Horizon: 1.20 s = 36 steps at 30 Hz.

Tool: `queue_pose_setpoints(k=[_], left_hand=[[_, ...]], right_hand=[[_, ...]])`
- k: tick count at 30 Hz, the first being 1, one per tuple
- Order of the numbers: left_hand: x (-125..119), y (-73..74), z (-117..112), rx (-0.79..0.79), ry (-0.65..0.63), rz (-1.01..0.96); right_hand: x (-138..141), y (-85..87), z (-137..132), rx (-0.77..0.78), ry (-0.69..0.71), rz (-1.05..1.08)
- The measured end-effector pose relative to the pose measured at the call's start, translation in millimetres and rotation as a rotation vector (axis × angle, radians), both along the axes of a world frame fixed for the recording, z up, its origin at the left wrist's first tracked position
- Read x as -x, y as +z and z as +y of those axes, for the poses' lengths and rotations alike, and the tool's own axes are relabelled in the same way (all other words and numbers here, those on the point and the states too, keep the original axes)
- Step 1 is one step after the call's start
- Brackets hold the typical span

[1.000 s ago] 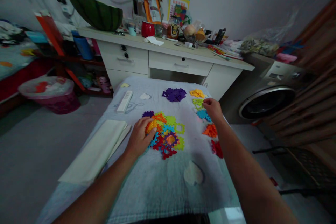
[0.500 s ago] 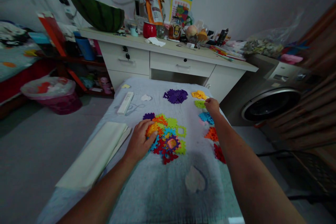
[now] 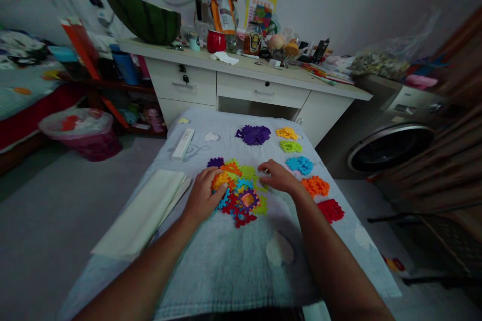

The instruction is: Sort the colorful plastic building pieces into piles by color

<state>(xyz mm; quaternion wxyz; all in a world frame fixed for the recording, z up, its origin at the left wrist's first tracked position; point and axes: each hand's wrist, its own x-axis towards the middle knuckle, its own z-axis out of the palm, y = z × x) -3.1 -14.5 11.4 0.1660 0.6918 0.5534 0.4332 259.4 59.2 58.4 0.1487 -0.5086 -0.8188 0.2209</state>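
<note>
— How much room is there on the surface?

— The table (image 3: 226, 271), under a nubby grey-blue towel, fills the middle of the frame. Its lower half lies bare. A folded cream cloth (image 3: 146, 210) runs along its left edge, its long side slanting from lower left to upper right.

— And the puzzle?

— The joined patch (image 3: 243, 193) sits at the centre, a flat, roughly round mat of notched foam-like tiles in many colours. A red tile juts toward the bottom of the frame. Loose piles line the right edge: purple (image 3: 253, 134), blue (image 3: 300, 164), orange (image 3: 316, 185) and red (image 3: 331, 209).

— The hands?

— The left hand (image 3: 205, 195) lies flat, fingers spread, on the patch's left rim. The right hand (image 3: 278, 178) has its curled fingertips at the upper right rim. I cannot tell whether it pinches a tile.
</note>
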Motion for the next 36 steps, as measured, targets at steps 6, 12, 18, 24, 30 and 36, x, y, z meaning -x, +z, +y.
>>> queue_pose_setpoints(k=[6,12,18,24,30,36], left_hand=[[-0.1,0.0,-0.4,-0.015,-0.004,0.023],[-0.3,0.7,-0.5,-0.016,-0.005,0.021],[-0.4,-0.3,0.5,-0.021,-0.007,0.026],[-1.2,-1.8,1.8,-0.030,-0.001,0.022],[-2.7,-1.9,2.9,-0.028,0.012,0.023],[-3.3,-1.7,2.8,-0.038,0.017,0.035]], right_hand=[[-2.8,-11.2,-7.6,0.018,0.050,-0.077],[-6.6,-15.4,-4.2,0.068,0.014,0.061],[-9.9,-24.3,-1.3,0.196,-0.064,0.322],[-8.9,-29.2,-0.4,0.202,-0.131,0.428],[-0.6,-33.4,0.6,-0.183,-0.332,0.495],[1.7,-35.2,-3.4,-0.365,-0.186,0.214]])
